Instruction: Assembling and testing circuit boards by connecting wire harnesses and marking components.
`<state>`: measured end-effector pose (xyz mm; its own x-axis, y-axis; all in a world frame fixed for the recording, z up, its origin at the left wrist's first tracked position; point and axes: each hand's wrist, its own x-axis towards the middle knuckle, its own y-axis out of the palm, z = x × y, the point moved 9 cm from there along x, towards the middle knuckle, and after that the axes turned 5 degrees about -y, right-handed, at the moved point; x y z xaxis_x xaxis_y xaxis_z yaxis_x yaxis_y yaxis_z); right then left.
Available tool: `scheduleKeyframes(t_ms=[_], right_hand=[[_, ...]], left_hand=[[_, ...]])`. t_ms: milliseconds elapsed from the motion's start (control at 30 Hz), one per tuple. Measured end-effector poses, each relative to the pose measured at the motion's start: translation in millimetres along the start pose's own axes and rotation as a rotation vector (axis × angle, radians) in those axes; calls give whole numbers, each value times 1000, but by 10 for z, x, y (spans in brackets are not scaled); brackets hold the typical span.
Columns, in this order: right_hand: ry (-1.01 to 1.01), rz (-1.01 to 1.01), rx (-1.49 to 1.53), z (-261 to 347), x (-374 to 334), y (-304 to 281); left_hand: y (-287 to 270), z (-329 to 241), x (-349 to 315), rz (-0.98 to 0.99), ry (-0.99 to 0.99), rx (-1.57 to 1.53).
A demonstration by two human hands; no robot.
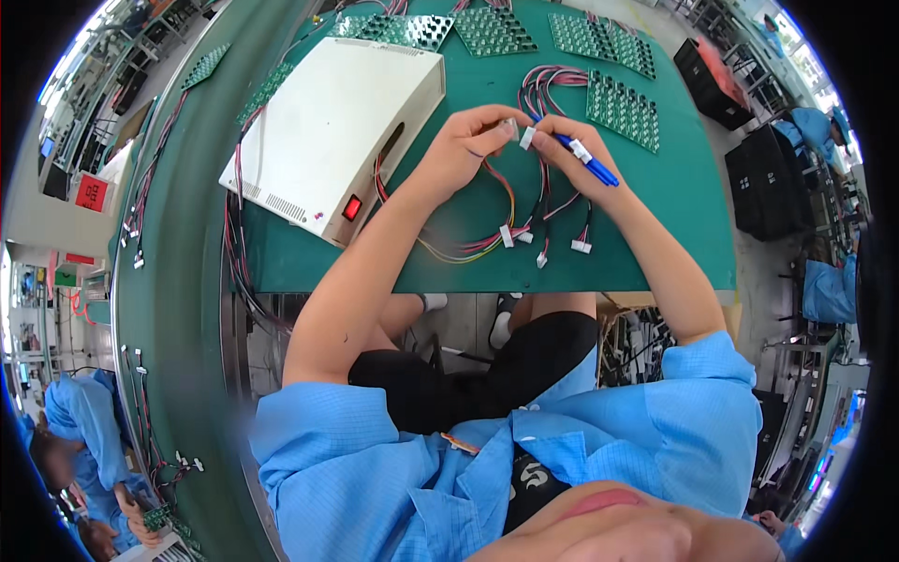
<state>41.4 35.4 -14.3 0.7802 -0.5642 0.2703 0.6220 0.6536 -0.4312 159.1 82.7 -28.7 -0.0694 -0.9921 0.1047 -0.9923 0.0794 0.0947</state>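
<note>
My left hand (457,155) pinches a small clear-white connector (508,129) between thumb and fingertips. Close beside it, my right hand (576,150) grips a white wire connector (527,138) and also keeps a blue pen-like tool (596,167) with a white part against the palm. Red, black and white wires (538,89) run from behind the fingers to a green circuit board (624,110) at the right. Below the hands, several loose white plugs (581,246) on wires lie on the green mat (684,225). Whether the two pinched connectors touch is unclear.
A cream metal box (337,122) with a red rocker switch (351,207) stands left of my hands. More circuit boards (493,31) line the table's far edge. A green conveyor belt (173,309) carrying wired boards runs along the left. People in blue work nearby.
</note>
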Motion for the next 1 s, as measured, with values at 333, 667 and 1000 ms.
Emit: scheduleKeyframes(t_ms=[333,667,1000], right_hand=[[25,43,36,-91,16,13],[-151,45,-95,84,6,75],[-336,75,-156,110,-21,167]], left_hand=[[-73,-59,-18,-56,39,60],[-13,-106,-59,-50,122,106],[3,-59,-143,10,-132,213]])
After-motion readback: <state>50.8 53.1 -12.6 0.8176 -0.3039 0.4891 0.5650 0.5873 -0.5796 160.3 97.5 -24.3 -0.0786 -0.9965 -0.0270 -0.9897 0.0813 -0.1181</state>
